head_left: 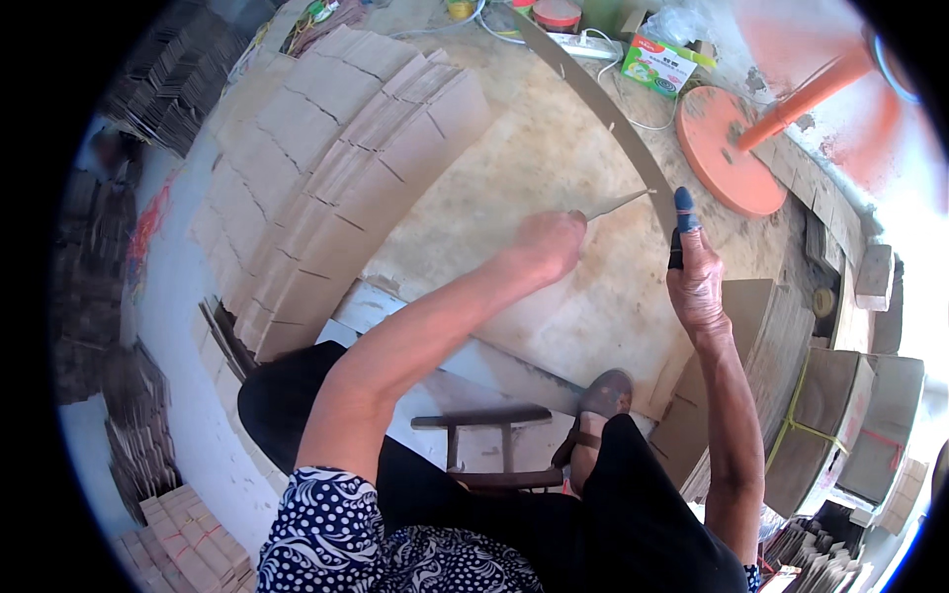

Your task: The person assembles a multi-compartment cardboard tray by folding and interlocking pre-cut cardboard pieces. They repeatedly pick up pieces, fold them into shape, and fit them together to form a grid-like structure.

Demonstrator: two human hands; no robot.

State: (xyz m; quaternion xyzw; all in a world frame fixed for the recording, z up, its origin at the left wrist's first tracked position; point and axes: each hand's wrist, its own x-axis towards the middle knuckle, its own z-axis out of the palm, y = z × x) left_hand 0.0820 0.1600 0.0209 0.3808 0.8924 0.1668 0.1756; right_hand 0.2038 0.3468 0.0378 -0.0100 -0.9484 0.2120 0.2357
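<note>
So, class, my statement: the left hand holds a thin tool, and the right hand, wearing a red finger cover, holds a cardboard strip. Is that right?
Not quite: the finger cover is blue, not red, as the head view shows. The left hand does hold a thin tool, and the right hand a cardboard strip.
</note>
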